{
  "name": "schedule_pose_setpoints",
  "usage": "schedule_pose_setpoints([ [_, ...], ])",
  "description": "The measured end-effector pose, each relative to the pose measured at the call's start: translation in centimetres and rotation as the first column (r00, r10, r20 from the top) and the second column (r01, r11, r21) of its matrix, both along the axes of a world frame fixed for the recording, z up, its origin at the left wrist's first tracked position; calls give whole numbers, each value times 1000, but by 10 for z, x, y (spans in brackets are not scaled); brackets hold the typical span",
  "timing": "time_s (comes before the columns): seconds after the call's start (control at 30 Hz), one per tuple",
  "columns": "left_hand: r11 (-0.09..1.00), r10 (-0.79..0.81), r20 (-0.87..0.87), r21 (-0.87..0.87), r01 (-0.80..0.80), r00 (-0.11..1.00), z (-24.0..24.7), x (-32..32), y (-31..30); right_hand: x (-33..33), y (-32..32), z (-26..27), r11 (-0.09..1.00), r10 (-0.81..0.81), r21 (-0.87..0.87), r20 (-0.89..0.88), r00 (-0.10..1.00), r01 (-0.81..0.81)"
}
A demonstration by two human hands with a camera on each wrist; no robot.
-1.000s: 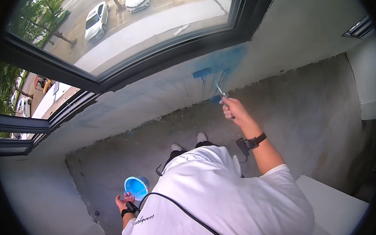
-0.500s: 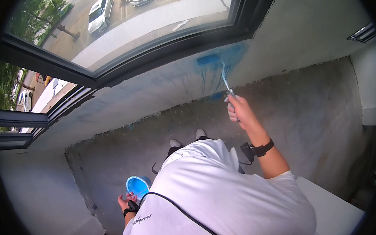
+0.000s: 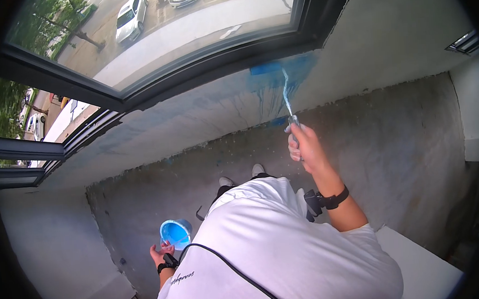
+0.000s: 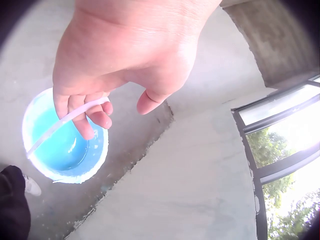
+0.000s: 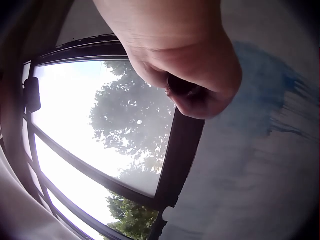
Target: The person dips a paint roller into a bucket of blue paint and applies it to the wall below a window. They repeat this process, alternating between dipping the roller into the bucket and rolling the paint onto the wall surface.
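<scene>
Surroundings: dark window frame [image 3: 202, 72] across the top; grey plaster wall [image 3: 183, 125] beneath it.
My right hand [image 3: 304, 145]: fist round blue paint roller [image 3: 266, 69], upper centre, on the wall.
My left hand [image 4: 125, 55]: fingers hooked under the handle of round blue plastic bucket [image 4: 65, 150], lower left.

One paint roller [image 3: 266, 69] shows in the upper middle of the frame and one bucket [image 3: 174, 234] of blue paint at the lower left. Two hands are in view, the right hand [image 3: 300, 143] near the centre and the left hand [image 3: 161, 254] just below the bucket, and there are two black wrist straps [image 3: 330, 200]. Two shoes [image 3: 258, 170] sit at the centre, and two white cars [image 3: 131, 17] stand beyond the window [image 3: 212, 60] along the top of the frame.
</scene>
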State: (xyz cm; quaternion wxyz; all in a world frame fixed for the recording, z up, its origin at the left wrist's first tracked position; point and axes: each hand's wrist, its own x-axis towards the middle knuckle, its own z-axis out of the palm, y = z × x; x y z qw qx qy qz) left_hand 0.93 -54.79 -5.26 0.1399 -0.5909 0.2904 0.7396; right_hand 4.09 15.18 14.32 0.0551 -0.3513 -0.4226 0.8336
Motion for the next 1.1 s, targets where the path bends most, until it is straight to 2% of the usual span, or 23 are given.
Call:
schedule_pose_setpoints([
  [0.23, 1000, 17, 2, -23, -17, 1000, 10, 2, 6, -10, -6, -28, 1000, -24, -4, 15, 1000, 24],
  [0.43, 998, 62, 50, -37, -60, 997, 9, -2, 13, -4, 1, -2, 1000, 12, 11, -9, 1000, -12],
  [0.6, 994, 93, 62, -67, -88, 994, 1, 5, 12, -8, -3, -13, 998, 15, 55, 20, 1000, -16],
  [0.7, 996, 83, 85, -26, -81, 993, -1, 7, 7, -5, -6, -24, 997, 16, 72, 18, 1000, -18],
  [0.77, 996, 83, 44, -28, -82, 996, -1, 7, 8, -3, -4, -28, 998, 17, 67, -2, 1000, -17],
  [0.87, 997, 62, 59, -59, -59, 996, 2, 1, 11, 5, 12, -34, 993, 58, 104, -19, 998, -56],
  [0.97, 993, 120, 109, -5, -120, 987, -17, -6, -6, 19, 42, -40, 942, 192, 270, 45, 980, -197],
  [1.0, 993, 119, 111, -6, -119, 987, -18, -5, -7, 24, 56, -48, 870, 215, 428, 117, 970, -244],
  [1.03, 997, 73, 72, 34, -76, 995, -18, -3, -7, 26, 65, -39, 598, 211, 742, 217, 953, -301],
  [1.07, 997, 29, 32, 72, -32, 999, -18, -1, -8, 27, 73, -27, 218, 167, 915, 307, 937, -339],
  [1.1, 997, 30, 34, 71, -32, 999, -19, 0, -9, 28, 80, -20, 219, 168, 914, 308, 936, -340],
])
